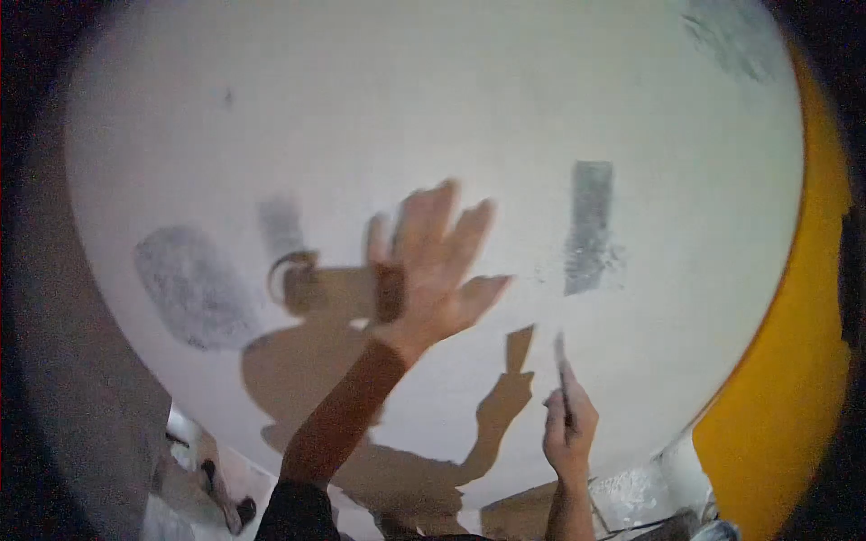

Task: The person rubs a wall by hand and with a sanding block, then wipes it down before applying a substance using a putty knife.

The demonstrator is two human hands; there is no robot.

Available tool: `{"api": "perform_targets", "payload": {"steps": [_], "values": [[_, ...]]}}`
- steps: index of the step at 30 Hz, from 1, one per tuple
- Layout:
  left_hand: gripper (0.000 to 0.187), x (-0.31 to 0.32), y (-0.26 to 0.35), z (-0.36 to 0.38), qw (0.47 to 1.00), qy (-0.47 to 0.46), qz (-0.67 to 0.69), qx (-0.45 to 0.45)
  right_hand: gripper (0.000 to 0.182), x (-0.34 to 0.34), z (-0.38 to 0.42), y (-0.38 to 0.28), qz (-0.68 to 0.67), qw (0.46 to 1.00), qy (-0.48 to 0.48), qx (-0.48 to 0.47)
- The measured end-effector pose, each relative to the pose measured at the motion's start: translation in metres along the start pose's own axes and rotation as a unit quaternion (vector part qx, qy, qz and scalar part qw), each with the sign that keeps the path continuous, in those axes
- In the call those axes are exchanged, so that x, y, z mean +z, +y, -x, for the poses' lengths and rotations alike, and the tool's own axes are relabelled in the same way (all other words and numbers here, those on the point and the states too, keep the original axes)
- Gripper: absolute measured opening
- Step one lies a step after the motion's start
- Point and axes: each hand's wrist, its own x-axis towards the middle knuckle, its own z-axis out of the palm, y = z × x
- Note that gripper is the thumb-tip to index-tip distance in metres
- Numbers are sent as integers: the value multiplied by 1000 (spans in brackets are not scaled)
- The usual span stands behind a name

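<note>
Hands are working on a big white wall (433, 117). We are laying our left hand (433, 270) flat on the wall with the fingers spread wide, holding nothing. Our right hand (568, 424) is closing its grip around a thin scraper (561, 365), and the blade is pointing up, just beside the wall. To do this well, we think we are needing to feel for bumps gently and keep the blade flat. Grey patches (591, 225) are showing on the wall, one near the scraper and another one (194, 288) far to the left. Our own shadow (307, 379) is falling on the wall and hiding part of it. A yellow edge (803, 361) is curving on the right.
</note>
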Motion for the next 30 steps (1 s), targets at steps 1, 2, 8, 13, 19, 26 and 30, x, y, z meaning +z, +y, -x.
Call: {"api": "perform_targets", "payload": {"steps": [1,2,8,13,19,26,30], "values": [[69,-6,6,-16,999,-24,30,0,41,-2,8,2,-21,998,9,66],[64,-10,14,-27,997,-49,58,-2,40,-4,15,4,-42,990,13,133],[51,12,73,39,914,-139,342,171,41,-7,27,5,-173,928,185,272],[51,-16,51,72,916,-152,340,150,44,6,24,-8,-191,936,153,253],[48,-60,-30,81,950,-105,282,86,47,68,11,-56,-140,956,65,251],[51,-82,-101,116,981,-77,177,-20,23,142,-6,-101,-239,948,50,205],[51,-73,-107,143,983,-60,169,-45,26,157,-1,-111,-236,947,33,216]]}}
